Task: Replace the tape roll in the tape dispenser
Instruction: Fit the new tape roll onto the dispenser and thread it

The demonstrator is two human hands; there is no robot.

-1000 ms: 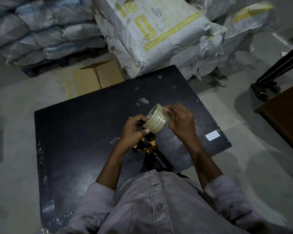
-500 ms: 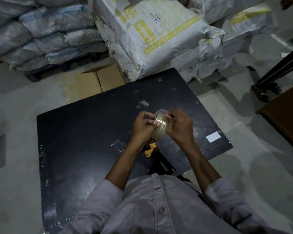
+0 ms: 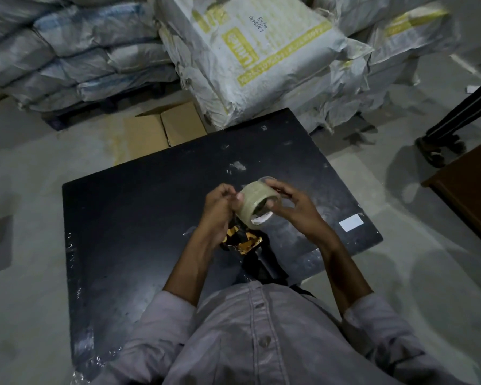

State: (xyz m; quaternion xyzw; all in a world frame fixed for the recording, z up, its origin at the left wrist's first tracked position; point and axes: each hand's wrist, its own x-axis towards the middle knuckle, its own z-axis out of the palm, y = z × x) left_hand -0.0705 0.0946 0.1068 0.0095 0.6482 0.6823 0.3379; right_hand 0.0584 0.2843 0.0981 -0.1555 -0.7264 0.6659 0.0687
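Note:
A roll of clear tape (image 3: pixel 255 200) is held in the air above the black table (image 3: pixel 139 218), its open core turned toward me and to the lower right. My right hand (image 3: pixel 295 209) grips the roll across its rim from the right. My left hand (image 3: pixel 220 209) is closed against the roll's left side, thumb and fingertips pinched at its outer surface. Below the hands the black and orange tape dispenser (image 3: pixel 242 243) lies on the table, partly hidden by my left wrist.
A white label (image 3: pixel 351 222) sticks to the table's right corner. Stacked sacks (image 3: pixel 250 56) and a flattened cardboard box (image 3: pixel 164 129) lie beyond the table. A brown wooden surface (image 3: pixel 472 190) stands at the right, with a person's foot (image 3: pixel 439 148) nearby.
The roll has been turned in my hands, so its core now faces me and the lower right. My left hand has shifted to pinch at the roll's outer surface.

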